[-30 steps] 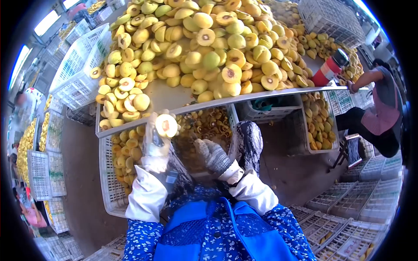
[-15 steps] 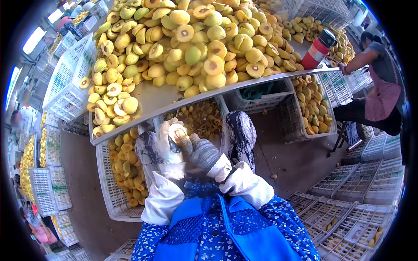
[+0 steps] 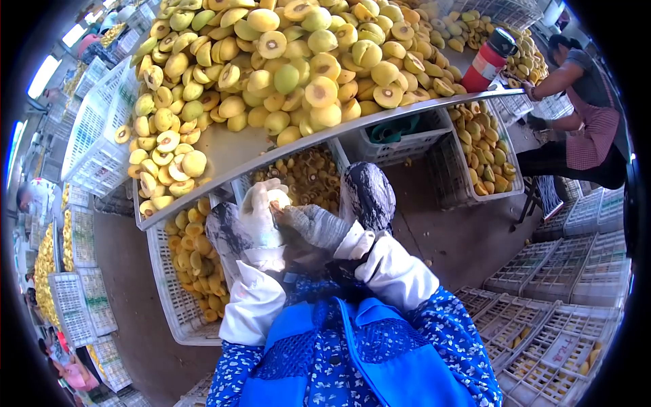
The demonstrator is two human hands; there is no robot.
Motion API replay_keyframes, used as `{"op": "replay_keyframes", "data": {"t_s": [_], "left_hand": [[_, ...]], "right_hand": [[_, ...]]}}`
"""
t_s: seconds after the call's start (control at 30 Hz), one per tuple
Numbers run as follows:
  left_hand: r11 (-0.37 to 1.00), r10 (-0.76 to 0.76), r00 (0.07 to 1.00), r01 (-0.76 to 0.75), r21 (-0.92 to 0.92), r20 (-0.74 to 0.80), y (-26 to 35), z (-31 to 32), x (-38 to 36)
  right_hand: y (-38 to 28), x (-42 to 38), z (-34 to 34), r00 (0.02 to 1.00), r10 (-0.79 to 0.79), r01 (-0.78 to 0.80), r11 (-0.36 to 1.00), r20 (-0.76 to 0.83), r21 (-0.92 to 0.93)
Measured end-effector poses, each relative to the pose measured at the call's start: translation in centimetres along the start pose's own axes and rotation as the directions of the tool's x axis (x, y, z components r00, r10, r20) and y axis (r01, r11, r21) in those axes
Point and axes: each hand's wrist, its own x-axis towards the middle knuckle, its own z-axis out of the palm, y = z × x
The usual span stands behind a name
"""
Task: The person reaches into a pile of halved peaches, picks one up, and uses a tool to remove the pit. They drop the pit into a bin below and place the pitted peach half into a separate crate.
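A piece of fruit (image 3: pixel 279 199) is grasped in the left hand (image 3: pixel 261 207) near the crate (image 3: pixel 340 150). The right hand (image 3: pixel 315 226) is curled against it; its grip cannot be told. The piece is best cupped firmly, fingertips kept off its face.

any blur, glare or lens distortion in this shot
in the head view: fisheye bend with black corners, window at upper left blown out to white, left hand and right hand a little soft, heaped fruit crisper
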Motion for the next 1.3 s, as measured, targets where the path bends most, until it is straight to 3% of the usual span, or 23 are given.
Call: {"op": "replay_keyframes", "data": {"t_s": [0.03, 0.17, 0.27, 0.37, 0.4, 0.43, 0.47, 0.53, 0.57, 0.6, 0.63, 0.67, 0.7, 0.73, 0.8, 0.9, 0.97, 1.0, 1.1, 1.2, 1.23, 1.27, 1.3], "left_hand": [[0.997, 0.032, 0.998, -0.035, 0.068, 0.053, -0.2, -0.5, 0.2], [0.911, 0.013, 0.918, -0.174, 0.373, 0.397, 0.8, -1.3, 0.1], [0.985, -0.162, 0.941, 0.134, 0.113, 0.297, 2.3, -0.5, -0.6], [0.893, -0.323, 0.922, 0.371, -0.255, 0.212, 2.1, 0.0, -0.9], [0.815, -0.390, 0.903, 0.430, -0.388, 0.181, 2.2, 0.2, -1.2], [0.771, -0.461, 0.881, 0.455, -0.446, 0.103, 1.7, -0.2, -0.9], [0.836, -0.403, 0.915, 0.379, -0.398, 0.025, 1.7, -0.9, -0.7], [0.938, -0.247, 0.961, 0.206, -0.278, -0.122, 2.4, -3.0, 0.5], [0.997, -0.014, 0.980, 0.028, 0.066, -0.197, 2.3, -5.7, 1.6], [0.901, 0.230, 0.954, -0.133, 0.413, -0.195, 2.3, -9.3, 2.8], [0.564, 0.494, 0.870, -0.308, 0.766, -0.013, 3.0, -13.2, 4.0], [0.073, 0.618, 0.743, -0.379, 0.922, 0.257, 3.9, -15.7, 4.9], [-0.177, 0.608, 0.750, -0.194, 0.965, 0.262, 7.3, -14.1, 4.2], [-0.269, 0.622, 0.723, -0.163, 0.949, 0.300, 8.8, -13.9, 5.2], [-0.348, 0.512, 0.773, -0.213, 0.913, 0.375, 10.6, -13.0, 8.4], [-0.776, -0.017, 0.858, -0.335, 0.534, 0.513, 11.4, -9.3, 13.7], [-0.810, -0.341, 0.758, -0.537, 0.235, 0.556, 8.4, -11.3, 18.8], [-0.806, -0.447, 0.688, -0.588, 0.077, 0.572, 8.2, -11.0, 19.8], [-0.682, -0.658, 0.691, -0.715, 0.153, 0.300, 8.8, -8.9, 20.9], [-0.544, -0.435, 0.820, -0.568, 0.617, 0.372, 10.5, -7.5, 18.5], [-0.360, -0.213, 0.804, -0.593, 0.720, 0.556, 10.5, -8.4, 17.3], [0.080, -0.151, 0.828, -0.535, 0.841, 0.540, 10.1, -8.7, 16.0], [0.508, -0.106, 0.862, -0.381, 0.772, 0.495, 9.7, -8.7, 14.8]], "right_hand": [[1.2, 1.6, -2.1, 0.989, 0.040, 0.014, 0.934, 0.142, -0.356], [2.7, 0.8, -4.8, 0.880, 0.284, -0.322, 0.946, 0.381, 0.037], [2.7, 1.0, -5.6, 0.727, 0.344, -0.573, 0.781, 0.594, 0.249], [0.1, -0.8, -2.3, 0.760, 0.276, -0.553, 0.751, 0.588, 0.362], [1.6, -0.6, -2.5, 0.819, 0.232, -0.409, 0.877, 0.525, 0.250], [2.5, -0.5, -1.7, 0.868, 0.224, -0.421, 0.806, 0.444, 0.417], [3.3, -0.3, -0.6, 0.905, 0.229, -0.407, 0.713, 0.359, 0.571], [2.5, 0.5, -0.3, 0.883, 0.435, -0.447, 0.668, 0.175, 0.594], [2.1, 0.8, -0.1, 0.847, 0.526, -0.457, 0.644, 0.078, 0.614], [2.4, 1.3, -1.0, 0.814, 0.581, -0.529, 0.738, 0.005, 0.419], [8.4, 2.9, -3.6, 0.842, 0.538, -0.479, 0.777, -0.034, 0.408], [14.1, 4.4, -5.5, 0.870, 0.488, -0.423, 0.814, -0.073, 0.397], [10.8, 3.0, -3.5, 0.840, 0.527, -0.462, 0.820, -0.130, 0.338], [8.8, 2.3, -2.2, 0.835, 0.538, -0.496, 0.827, -0.117, 0.264], [6.6, 1.9, -1.1, 0.824, 0.556, -0.546, 0.831, -0.109, 0.108], [8.9, 2.9, -2.0, 0.825, 0.552, -0.551, 0.833, -0.119, 0.049], [10.0, 3.2, -2.4, 0.841, 0.527, -0.508, 0.846, -0.120, 0.160], [9.8, 3.2, -2.4, 0.843, 0.523, -0.507, 0.850, -0.123, 0.144], [8.5, 2.9, -2.2, 0.835, 0.526, -0.508, 0.850, -0.164, 0.141], [7.9, 2.6, -2.1, 0.904, 0.391, -0.379, 0.920, -0.174, 0.101], [8.5, 2.7, -2.6, 0.916, 0.381, -0.337, 0.901, -0.124, 0.274], [9.7, 3.3, -3.6, 0.929, 0.363, -0.295, 0.848, -0.076, 0.440], [10.2, 3.7, -4.1, 0.953, 0.296, -0.235, 0.863, -0.070, 0.448]]}}
